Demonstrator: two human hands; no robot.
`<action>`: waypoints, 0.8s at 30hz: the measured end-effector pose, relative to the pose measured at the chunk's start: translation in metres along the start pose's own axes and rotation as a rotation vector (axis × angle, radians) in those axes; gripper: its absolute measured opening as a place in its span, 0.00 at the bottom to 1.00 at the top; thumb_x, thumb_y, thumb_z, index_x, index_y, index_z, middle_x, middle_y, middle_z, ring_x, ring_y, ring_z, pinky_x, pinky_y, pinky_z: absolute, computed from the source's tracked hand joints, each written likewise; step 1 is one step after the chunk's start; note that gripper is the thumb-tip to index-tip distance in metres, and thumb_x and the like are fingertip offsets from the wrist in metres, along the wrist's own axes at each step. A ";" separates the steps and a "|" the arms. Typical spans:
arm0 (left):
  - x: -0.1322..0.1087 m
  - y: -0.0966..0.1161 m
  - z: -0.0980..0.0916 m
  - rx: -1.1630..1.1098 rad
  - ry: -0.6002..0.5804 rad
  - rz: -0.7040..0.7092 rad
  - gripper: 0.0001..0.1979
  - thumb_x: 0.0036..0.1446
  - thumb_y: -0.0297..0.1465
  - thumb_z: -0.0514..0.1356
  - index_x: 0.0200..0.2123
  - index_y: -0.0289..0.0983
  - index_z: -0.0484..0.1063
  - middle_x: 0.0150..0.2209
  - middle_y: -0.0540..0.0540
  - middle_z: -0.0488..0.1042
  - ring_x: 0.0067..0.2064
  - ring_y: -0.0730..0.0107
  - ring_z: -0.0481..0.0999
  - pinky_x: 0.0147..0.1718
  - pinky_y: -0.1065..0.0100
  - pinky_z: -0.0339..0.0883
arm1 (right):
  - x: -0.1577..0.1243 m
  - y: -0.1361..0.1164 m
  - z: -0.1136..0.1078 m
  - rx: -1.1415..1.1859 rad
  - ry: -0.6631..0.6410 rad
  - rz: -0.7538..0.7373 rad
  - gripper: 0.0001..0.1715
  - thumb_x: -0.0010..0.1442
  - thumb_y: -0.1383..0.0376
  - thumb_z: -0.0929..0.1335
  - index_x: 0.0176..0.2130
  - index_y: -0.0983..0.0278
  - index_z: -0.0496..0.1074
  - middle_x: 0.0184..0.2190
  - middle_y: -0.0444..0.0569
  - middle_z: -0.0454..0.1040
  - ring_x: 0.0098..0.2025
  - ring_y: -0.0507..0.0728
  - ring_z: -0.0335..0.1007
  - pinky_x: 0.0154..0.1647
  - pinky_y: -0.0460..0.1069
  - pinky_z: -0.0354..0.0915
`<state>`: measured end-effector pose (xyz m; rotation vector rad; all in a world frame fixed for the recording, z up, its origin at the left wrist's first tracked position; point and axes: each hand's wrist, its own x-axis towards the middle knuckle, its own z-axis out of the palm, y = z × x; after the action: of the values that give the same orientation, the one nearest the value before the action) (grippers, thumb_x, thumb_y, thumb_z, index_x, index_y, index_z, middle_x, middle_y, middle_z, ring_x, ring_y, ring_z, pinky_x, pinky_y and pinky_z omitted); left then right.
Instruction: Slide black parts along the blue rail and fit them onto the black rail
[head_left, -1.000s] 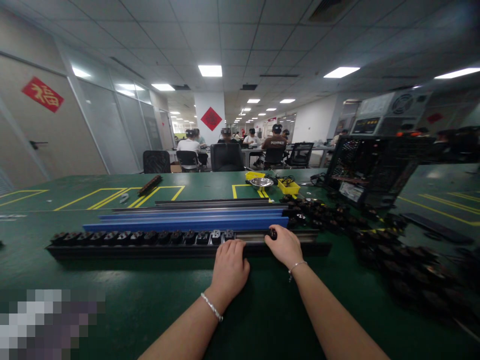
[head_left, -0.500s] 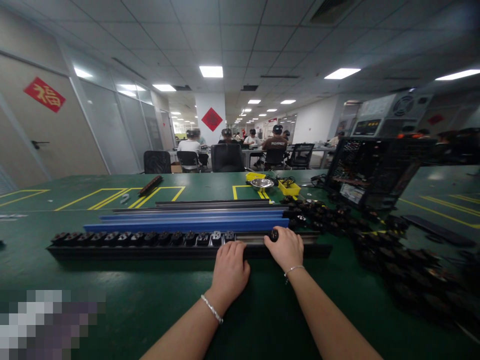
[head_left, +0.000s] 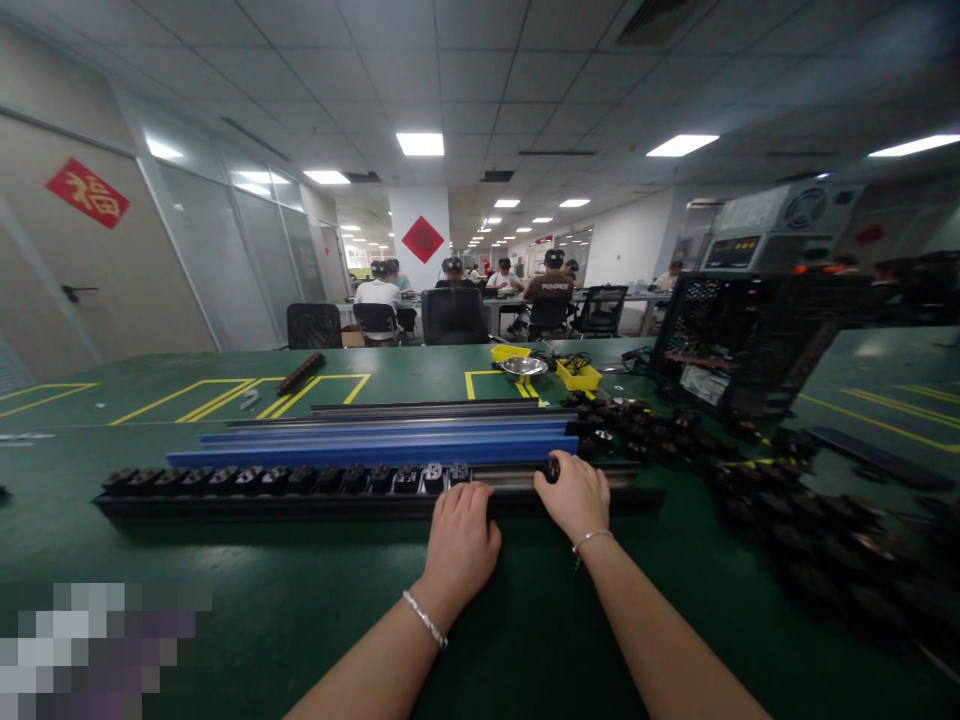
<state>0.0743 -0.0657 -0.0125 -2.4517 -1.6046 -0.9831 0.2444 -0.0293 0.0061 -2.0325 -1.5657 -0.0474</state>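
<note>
A long black metal rail (head_left: pixel 285 508) lies across the table in front of me, with a row of black socket modules (head_left: pixel 302 478) seated along its left and middle part. My left hand (head_left: pixel 461 535) is closed over the rail's front edge, just at the right end of the row; its fingertips are partly hidden. Farther right, my right hand (head_left: pixel 583 498) pinches a round-faced black socket module (head_left: pixel 553 470) between thumb and fingers. That piece is at the bare stretch of the rail; whether it sits fully in the channel I cannot tell.
Behind the rail lie blue rails (head_left: pixel 375 455) and thinner dark ones. Loose black modules (head_left: pixel 810 520) are heaped at the right. A metal bowl (head_left: pixel 523 367), a yellow bin (head_left: pixel 577 376) and an open computer case (head_left: pixel 739 345) stand farther back. People sit at distant desks.
My right hand has shifted slightly to the right along the rail with the socket module in its pinch. The left hand stays at the same spot on the rail.
</note>
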 end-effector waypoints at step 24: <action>-0.001 -0.003 0.003 -0.020 0.010 0.029 0.20 0.50 0.23 0.53 0.48 0.39 0.63 0.50 0.44 0.70 0.54 0.63 0.66 0.55 0.56 0.53 | -0.022 0.031 0.010 -0.037 0.118 -0.339 0.29 0.60 0.55 0.58 0.60 0.53 0.57 0.65 0.50 0.49 0.63 0.59 0.48 0.61 0.60 0.44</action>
<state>0.0729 -0.0637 -0.0165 -2.4718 -1.5595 -1.0097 0.2626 -0.0495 -0.0231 -1.7356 -1.8263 -0.3210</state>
